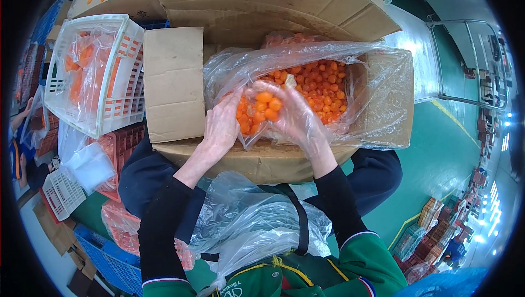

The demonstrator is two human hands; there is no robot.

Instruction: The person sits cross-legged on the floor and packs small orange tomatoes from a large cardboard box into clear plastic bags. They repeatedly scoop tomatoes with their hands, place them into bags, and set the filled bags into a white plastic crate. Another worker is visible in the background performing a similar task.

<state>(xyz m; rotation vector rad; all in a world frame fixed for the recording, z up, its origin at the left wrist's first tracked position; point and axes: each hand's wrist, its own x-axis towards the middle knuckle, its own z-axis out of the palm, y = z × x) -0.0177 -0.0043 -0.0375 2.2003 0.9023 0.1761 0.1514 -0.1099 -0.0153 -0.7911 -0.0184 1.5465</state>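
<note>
A cardboard box (pixel 385 100) lined with clear plastic film (pixel 232 67) sits in front of me, full of glossy small orange balls (pixel 322 78). My left hand (pixel 221 124) is closed on the edge of a clear plastic bag (pixel 252 135) at the box's near side. Orange balls fill the bag, and several show loose at its mouth. My right hand (pixel 298 116), in a thin clear glove, curves around the balls at that mouth. Motion smears it, and its fingers are partly hidden.
At the left stands a white plastic crate (pixel 95 127) holding bagged orange goods, with a red crate (pixel 128 141) below. Box flaps (pixel 174 83) stick out sideways. Clear plastic sheeting (pixel 257 215) covers my lap. A metal-railed cart (pixel 465 100) stands right on the green floor (pixel 426 155).
</note>
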